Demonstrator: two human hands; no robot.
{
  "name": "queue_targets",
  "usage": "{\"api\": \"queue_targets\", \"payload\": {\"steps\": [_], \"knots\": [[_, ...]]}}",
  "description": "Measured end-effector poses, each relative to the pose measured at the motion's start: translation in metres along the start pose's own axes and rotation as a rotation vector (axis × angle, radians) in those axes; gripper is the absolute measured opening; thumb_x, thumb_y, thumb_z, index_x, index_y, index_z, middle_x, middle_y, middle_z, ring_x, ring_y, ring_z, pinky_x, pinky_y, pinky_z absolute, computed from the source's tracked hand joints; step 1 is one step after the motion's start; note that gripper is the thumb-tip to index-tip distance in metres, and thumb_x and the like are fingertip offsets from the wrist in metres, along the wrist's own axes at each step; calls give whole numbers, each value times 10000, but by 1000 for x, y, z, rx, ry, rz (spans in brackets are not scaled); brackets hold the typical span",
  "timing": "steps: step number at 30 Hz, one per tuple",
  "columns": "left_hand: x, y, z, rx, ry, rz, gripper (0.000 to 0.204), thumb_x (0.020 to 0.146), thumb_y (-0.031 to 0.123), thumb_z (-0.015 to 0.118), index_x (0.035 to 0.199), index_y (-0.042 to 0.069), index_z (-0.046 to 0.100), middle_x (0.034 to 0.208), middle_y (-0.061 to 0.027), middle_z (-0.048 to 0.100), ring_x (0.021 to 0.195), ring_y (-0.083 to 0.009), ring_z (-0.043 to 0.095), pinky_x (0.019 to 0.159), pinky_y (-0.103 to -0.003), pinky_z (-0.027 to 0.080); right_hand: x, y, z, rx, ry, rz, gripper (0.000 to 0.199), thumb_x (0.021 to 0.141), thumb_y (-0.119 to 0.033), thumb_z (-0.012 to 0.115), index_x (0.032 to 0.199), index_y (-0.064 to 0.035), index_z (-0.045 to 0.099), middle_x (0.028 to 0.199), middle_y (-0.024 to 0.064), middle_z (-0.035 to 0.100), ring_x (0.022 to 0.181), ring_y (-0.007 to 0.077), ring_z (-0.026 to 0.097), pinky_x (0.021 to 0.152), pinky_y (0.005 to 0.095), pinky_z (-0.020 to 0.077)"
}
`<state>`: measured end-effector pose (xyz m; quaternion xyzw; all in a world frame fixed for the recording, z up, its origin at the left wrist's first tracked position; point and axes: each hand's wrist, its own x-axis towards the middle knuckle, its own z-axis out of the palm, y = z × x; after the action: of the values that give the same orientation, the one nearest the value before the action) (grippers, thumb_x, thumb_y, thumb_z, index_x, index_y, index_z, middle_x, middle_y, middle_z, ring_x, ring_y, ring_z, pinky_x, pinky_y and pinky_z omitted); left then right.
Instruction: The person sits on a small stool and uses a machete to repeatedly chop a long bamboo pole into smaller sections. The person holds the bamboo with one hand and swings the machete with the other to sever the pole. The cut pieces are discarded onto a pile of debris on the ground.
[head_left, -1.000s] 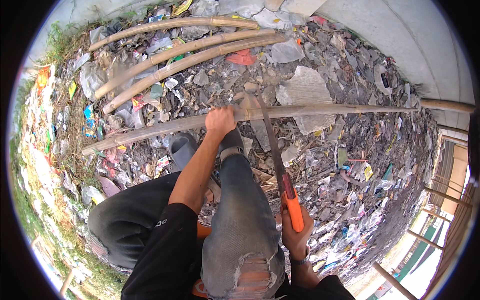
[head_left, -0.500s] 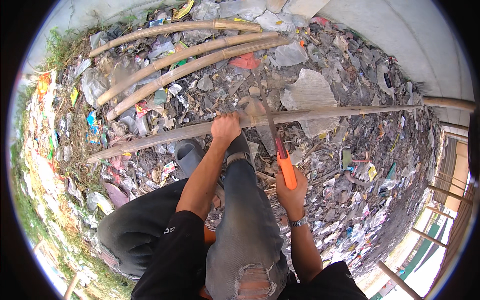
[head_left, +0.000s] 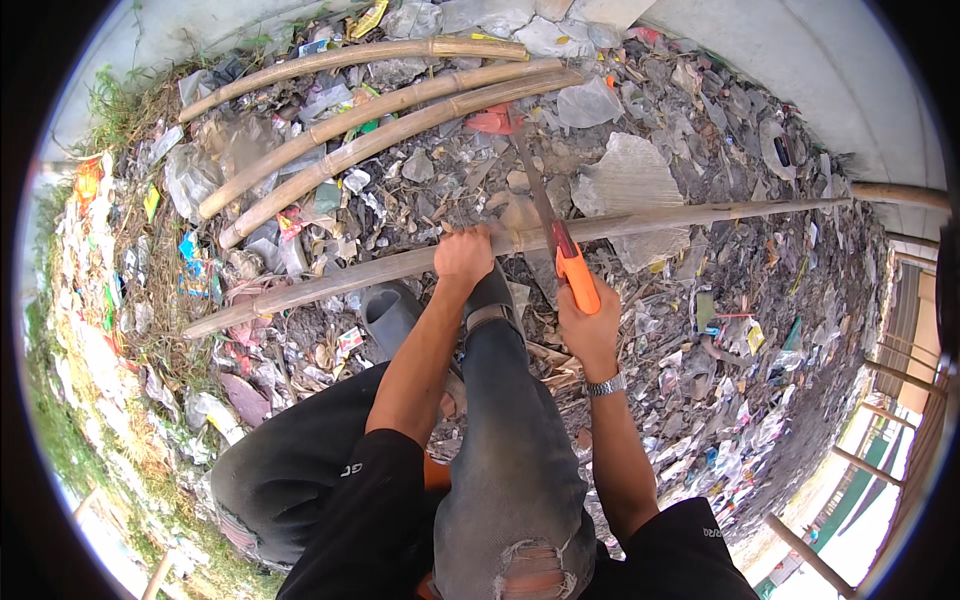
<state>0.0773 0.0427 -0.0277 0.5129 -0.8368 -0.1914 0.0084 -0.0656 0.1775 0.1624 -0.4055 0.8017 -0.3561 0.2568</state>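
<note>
A long bamboo pole (head_left: pixel 365 272) lies across in front of me, its right end reaching toward the wall. My left hand (head_left: pixel 464 256) is closed over it, just above my boot (head_left: pixel 489 290). In my right hand (head_left: pixel 590 325) is the orange handle of a handsaw (head_left: pixel 541 195). The saw's blade crosses the pole a little to the right of my left hand and points away from me. Whether its teeth have cut into the bamboo I cannot tell.
Three bamboo pieces (head_left: pixel 390 128) lie side by side at the far left. A flat broken slab (head_left: pixel 630 190) rests beyond the pole. Plastic scraps and rubble cover the ground. A pale wall (head_left: pixel 800 70) stands at the far side; poles (head_left: pixel 900 197) jut in at right.
The saw and my right hand have moved forward, away from me, along the cut line. My left hand keeps its hold on the pole. The whole view has shifted slightly.
</note>
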Motion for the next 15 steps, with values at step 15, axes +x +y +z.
{"api": "queue_targets", "payload": {"steps": [15], "knots": [[6, -10, 1, 21, 56, 11, 248, 784, 240, 707, 948, 58, 669, 961, -149, 754, 911, -351, 745, 787, -453, 604, -30, 16, -3, 63, 0, 59, 107, 860, -87, 680, 860, 13, 643, 667, 128, 610, 555, 190, 559, 580, 352, 473]]}}
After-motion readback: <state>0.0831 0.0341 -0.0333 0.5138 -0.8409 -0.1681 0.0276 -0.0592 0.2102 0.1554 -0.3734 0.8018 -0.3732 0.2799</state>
